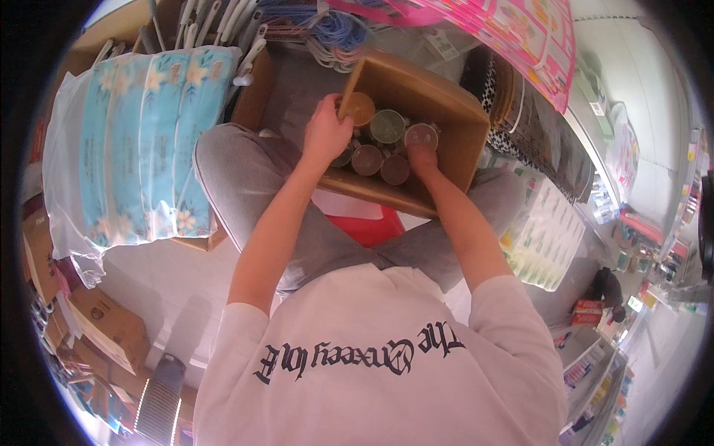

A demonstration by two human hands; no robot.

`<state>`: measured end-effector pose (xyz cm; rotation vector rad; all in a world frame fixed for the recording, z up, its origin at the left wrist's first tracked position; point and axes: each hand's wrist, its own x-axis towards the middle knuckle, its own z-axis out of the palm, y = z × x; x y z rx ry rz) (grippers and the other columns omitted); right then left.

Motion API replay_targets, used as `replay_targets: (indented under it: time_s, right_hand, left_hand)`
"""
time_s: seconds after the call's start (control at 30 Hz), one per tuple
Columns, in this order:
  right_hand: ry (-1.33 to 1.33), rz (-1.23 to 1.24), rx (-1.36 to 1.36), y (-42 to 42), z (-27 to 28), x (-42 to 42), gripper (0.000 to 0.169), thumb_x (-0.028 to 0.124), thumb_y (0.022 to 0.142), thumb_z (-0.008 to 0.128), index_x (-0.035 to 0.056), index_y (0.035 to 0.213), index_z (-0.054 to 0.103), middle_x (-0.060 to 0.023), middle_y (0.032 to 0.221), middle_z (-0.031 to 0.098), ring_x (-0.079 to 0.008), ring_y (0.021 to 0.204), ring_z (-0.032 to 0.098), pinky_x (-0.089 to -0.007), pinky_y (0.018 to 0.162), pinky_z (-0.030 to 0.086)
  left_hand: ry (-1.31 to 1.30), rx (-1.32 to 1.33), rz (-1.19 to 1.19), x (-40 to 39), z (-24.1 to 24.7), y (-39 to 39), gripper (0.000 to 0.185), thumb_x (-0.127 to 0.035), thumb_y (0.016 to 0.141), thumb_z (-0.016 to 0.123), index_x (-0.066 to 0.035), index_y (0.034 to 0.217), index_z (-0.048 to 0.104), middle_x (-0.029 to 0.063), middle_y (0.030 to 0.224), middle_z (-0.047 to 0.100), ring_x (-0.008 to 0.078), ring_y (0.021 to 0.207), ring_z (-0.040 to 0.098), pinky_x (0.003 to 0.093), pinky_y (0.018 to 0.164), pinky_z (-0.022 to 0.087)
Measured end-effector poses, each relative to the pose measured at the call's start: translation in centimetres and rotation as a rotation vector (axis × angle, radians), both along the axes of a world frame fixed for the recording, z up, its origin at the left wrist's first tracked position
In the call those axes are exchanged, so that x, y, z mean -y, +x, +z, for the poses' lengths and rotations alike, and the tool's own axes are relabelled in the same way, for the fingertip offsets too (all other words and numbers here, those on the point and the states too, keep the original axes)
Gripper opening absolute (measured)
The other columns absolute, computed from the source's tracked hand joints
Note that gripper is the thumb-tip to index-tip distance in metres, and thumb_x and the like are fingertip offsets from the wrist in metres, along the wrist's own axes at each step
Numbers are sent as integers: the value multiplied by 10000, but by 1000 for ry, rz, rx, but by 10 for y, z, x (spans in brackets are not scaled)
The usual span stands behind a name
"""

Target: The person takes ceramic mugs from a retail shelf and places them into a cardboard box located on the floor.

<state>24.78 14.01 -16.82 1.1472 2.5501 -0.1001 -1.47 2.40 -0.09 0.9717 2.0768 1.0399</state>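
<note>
An open cardboard box (pixel 457 108) rests tilted in front of me, by my crossed legs. Several round cups or jars of glass or clear plastic stand inside, among them an orange-tinted cup (pixel 357 109), a green-tinted cup (pixel 387 126) and, in the near row, a brownish cup (pixel 366 160). My left hand (pixel 329 131) grips the box's left wall, its thumb on the inner side beside the orange-tinted cup. Down in the box, my right hand (pixel 423 159) has its fingers around a pinkish cup (pixel 421 135) at the right; its fingertips are partly hidden.
Blue floral tissue packs (pixel 150 145) in plastic lie at my left, below white-handled utensils (pixel 223 22). Coiled blue cords (pixel 337 28) are beyond the box. Pink printed bags (pixel 519 39) hang far right, above rolled mats (pixel 549 128). Beneath the box is something red (pixel 362 227).
</note>
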Motion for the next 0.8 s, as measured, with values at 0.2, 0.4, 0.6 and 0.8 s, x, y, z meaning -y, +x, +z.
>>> replay_targets:
  time_s: [0.2,0.4,0.6,0.8]
  right_hand:
    - [19,12,38,-7,19,12,185,130,821,521,59,866,687,-165,854,671,-328,788,667,-446,647,543]
    - [62,74,52,-2,-3,6,181,106,813,514,63,872,680,-165,855,676,-322,779,669,-443,654,541]
    - [88,68,-39,16,-35,-9,212,95,823,500,62,938,676,-183,938,669,-343,851,657,-458,734,528]
    - [-215,-14,47,9,-18,-18,238,132,767,604,36,977,663,-211,968,656,-359,905,641,-462,772,515]
  left_hand:
    - [-6,-11,21,1,-4,1,415,-150,788,580,-37,1180,503,176,1149,559,374,1048,554,443,878,454]
    - [4,-18,12,-1,-4,0,406,-142,788,586,-34,1171,503,179,1152,558,378,1049,550,442,880,456]
    - [22,-16,6,-4,-1,1,409,-135,783,595,-31,1167,502,181,1136,569,379,1045,552,443,877,458]
    - [3,-18,10,-4,-3,0,417,-147,796,598,-23,1182,497,190,1148,569,380,1058,551,438,884,455]
